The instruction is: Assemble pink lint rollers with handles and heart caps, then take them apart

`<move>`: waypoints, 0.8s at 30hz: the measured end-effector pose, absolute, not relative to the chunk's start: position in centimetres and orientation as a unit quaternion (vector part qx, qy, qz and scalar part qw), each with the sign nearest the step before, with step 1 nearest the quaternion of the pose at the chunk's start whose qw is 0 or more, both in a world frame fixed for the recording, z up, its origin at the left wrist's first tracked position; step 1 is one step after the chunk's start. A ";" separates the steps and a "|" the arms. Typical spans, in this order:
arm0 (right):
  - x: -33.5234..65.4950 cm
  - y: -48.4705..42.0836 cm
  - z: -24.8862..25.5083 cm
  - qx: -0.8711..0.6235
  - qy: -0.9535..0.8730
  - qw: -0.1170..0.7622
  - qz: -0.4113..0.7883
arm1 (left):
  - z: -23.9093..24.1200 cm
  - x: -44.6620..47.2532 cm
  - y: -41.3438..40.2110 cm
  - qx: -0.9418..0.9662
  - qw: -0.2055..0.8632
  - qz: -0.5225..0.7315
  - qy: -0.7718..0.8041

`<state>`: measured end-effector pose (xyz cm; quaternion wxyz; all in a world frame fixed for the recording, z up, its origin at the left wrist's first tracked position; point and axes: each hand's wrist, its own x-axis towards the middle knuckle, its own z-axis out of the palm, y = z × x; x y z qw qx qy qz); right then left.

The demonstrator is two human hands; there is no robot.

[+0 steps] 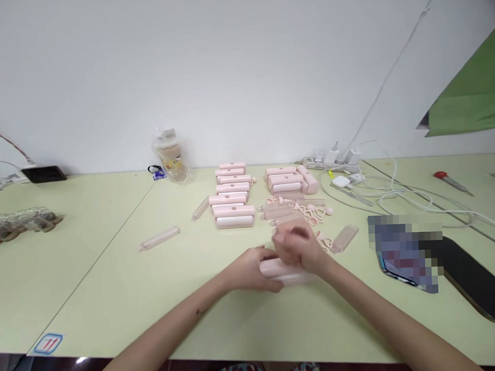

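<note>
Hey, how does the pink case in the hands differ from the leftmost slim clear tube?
The case is pink and white; the tube is see-through. The case is thicker, the tube slimmer. The left hand grips the case; the tube lies on the table. Both are elongated.

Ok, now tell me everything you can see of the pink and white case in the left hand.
The case is long and smooth, plastic-looking, pale pink above and whitish below. It lies lengthwise roughly left to right, near the front of the table. The left hand grips its left end; the curled right hand covers part of its top. Blur hides finer details.
</note>
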<state>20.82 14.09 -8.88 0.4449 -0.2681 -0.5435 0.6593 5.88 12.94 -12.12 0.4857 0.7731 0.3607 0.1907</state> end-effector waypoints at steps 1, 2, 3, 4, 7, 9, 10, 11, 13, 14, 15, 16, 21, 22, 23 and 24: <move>20.7 13.9 -9.1 -0.266 -0.549 0.447 0.655 | -12.0 5.8 13.2 0.778 0.495 0.184 0.340; 20.7 13.8 -9.3 -0.265 -0.553 0.449 0.650 | -11.9 5.7 13.5 0.783 0.501 0.181 0.323; 20.6 13.7 -9.5 -0.262 -0.556 0.450 0.648 | -11.8 5.7 13.6 0.786 0.504 0.181 0.309; 20.5 13.6 -9.6 -0.260 -0.559 0.449 0.646 | -11.8 5.7 13.7 0.788 0.505 0.181 0.302; 20.5 13.6 -9.5 -0.247 -0.574 0.451 0.638 | -11.6 5.7 13.7 0.785 0.500 0.170 0.324; 20.9 13.9 -8.9 -0.232 -0.583 0.460 0.628 | -11.4 5.5 13.6 0.788 0.492 0.158 0.335; 21.4 14.1 -8.5 -0.229 -0.591 0.469 0.615 | -11.2 5.3 13.5 0.791 0.489 0.152 0.335; 22.1 14.4 -8.1 -0.240 -0.603 0.481 0.590 | -11.0 5.1 13.5 0.795 0.486 0.145 0.333; 24.2 15.0 -7.3 -0.308 -0.642 0.503 0.490 | -10.5 4.5 13.5 0.806 0.471 0.130 0.334; 25.4 15.3 -7.1 -0.358 -0.667 0.502 0.417 | -10.3 4.1 13.5 0.812 0.457 0.124 0.341; 26.7 15.6 -6.9 -0.409 -0.693 0.486 0.341 | -10.2 3.7 13.6 0.818 0.441 0.120 0.350; 28.0 15.8 -6.9 -0.446 -0.722 0.451 0.275 | -10.0 3.3 13.6 0.822 0.426 0.117 0.359; 31.8 15.2 -8.3 -0.464 -0.860 0.174 0.122 | -9.1 2.0 13.6 0.806 0.413 0.131 0.404; 32.0 14.8 -8.7 -0.469 -0.865 0.145 0.104 | -8.8 2.1 13.6 0.795 0.421 0.145 0.413; 32.1 14.4 -9.2 -0.476 -0.865 0.130 0.085 | -8.4 2.2 13.5 0.782 0.434 0.164 0.417; 32.1 14.1 -9.6 -0.479 -0.867 0.121 0.069 | -8.0 2.4 13.5 0.766 0.450 0.191 0.417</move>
